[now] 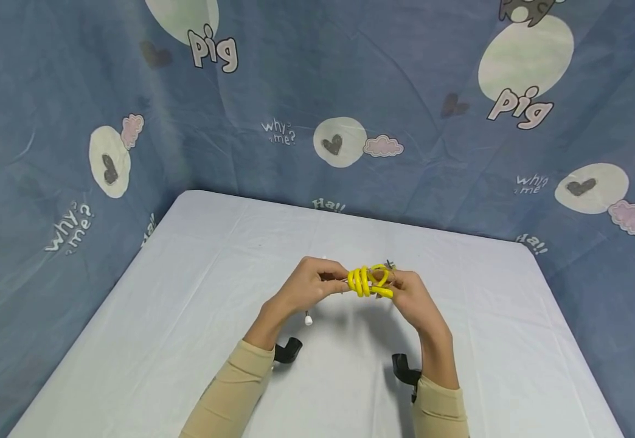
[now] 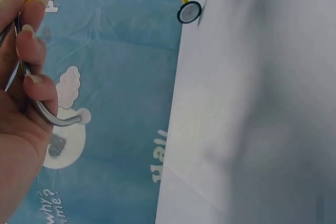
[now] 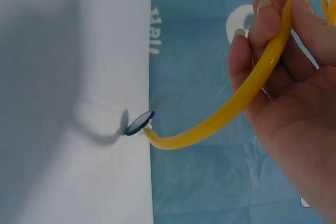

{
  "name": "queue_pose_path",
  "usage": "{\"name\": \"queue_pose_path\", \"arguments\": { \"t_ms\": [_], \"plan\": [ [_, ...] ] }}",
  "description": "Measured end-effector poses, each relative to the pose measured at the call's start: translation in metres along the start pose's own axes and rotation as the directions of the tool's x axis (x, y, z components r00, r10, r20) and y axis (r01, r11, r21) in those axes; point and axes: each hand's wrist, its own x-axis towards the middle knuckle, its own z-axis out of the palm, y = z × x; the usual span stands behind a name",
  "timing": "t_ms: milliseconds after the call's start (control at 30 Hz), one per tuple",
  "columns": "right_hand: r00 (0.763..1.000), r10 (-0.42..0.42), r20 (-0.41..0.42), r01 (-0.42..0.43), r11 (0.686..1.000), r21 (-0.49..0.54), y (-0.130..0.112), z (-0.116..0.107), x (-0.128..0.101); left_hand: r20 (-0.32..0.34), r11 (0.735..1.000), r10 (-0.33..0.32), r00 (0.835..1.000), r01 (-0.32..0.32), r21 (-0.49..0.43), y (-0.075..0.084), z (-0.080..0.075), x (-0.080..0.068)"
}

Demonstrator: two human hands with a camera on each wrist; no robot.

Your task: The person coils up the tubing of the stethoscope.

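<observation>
A yellow-tubed stethoscope (image 1: pixel 369 281) is coiled up and held above the white table (image 1: pixel 186 316) between both hands. My left hand (image 1: pixel 317 283) grips the metal ear tubes (image 2: pixel 44 114), with its fingers curled round them. My right hand (image 1: pixel 407 292) curls its fingers round the yellow tube (image 3: pixel 247 90). The round chest piece (image 3: pixel 138 123) hangs at the tube's free end, also visible as the chest piece (image 2: pixel 188 12) in the left wrist view. A white ear tip (image 1: pixel 308 319) dangles below the left hand.
Blue printed cloth (image 1: pixel 317 109) hangs behind the table and along both sides. Black wrist camera mounts (image 1: pixel 287 351) sit under both forearms, which wear beige sleeves (image 1: pixel 230 389).
</observation>
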Motion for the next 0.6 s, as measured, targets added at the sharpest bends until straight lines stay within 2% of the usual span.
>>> {"name": "queue_pose_path", "arguments": {
  "t_ms": [233,333,500,600],
  "plan": [
    [0.999,0.026,0.041,-0.027,1.000,0.008,0.000,0.002,0.001,-0.062,1.000,-0.006,0.998,0.006,-0.004,-0.003,0.003,0.000],
    [0.997,0.027,0.069,-0.027,1.000,0.003,0.000,0.003,0.001,-0.110,1.000,-0.019,0.994,0.020,0.005,-0.004,0.002,0.001],
    [0.991,0.049,0.126,-0.049,0.999,-0.003,-0.002,0.003,-0.001,-0.243,0.996,-0.050,0.969,0.065,0.053,-0.009,-0.005,0.001],
    [0.987,0.061,0.149,-0.060,0.998,-0.011,-0.003,0.003,-0.002,-0.275,0.992,-0.070,0.959,0.096,0.080,-0.012,-0.009,0.001]
  ]
}}
